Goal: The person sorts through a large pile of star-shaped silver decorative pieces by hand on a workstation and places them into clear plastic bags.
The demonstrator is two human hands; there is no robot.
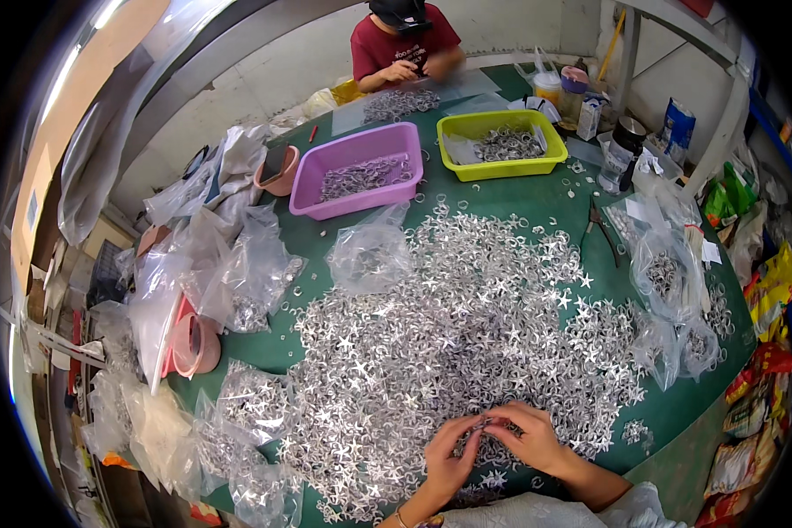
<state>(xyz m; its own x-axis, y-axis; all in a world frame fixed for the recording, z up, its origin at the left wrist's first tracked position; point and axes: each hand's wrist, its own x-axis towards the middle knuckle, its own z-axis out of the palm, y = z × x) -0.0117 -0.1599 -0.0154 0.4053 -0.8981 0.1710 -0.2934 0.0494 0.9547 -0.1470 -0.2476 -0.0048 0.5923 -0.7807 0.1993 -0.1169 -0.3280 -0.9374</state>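
Note:
My left hand (451, 451) and my right hand (530, 437) meet at the near edge of a broad heap of small silver metal pieces (431, 326), many star-shaped and others like rings. Fingertips of both hands pinch together on a small silver metal piece (481, 424); its exact shape is mostly covered by the fingers. More loose pieces lie right under and around my hands. A little cluster of them (635, 431) sits apart to the right of my right hand.
Farther back on the green table stand a purple basin (361, 207) and a yellow-green basin (502, 170), both with silver pieces. Clear bags (255, 400) line the left; pliers (600, 233) and more bags (664, 273) lie right. Across the table a person in a dark red shirt (405, 44) works.

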